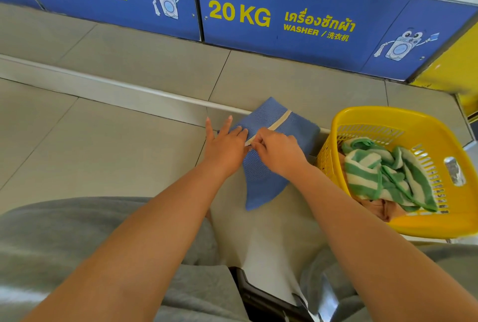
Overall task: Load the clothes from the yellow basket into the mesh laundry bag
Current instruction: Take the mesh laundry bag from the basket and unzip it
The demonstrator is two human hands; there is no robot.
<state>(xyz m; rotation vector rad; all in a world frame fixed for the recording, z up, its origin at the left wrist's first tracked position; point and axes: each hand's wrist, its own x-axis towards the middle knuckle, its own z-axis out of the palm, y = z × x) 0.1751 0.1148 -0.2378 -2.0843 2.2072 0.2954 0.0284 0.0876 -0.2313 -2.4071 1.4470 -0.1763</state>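
Mesh laundry bag (292, 127), blue, lies flat on grey floor tiles (103, 140), far corner over a metal floor strip (103, 81). Left hand (225, 147) flat on it, fingers straight. Right hand (279, 151) pinches near end of its cream zip strip (280, 121). Yellow basket (388, 110) just right, green-striped cloth (372, 169) inside. Blue washer panels (297, 6) marked 15 KG, 20 KG behind.
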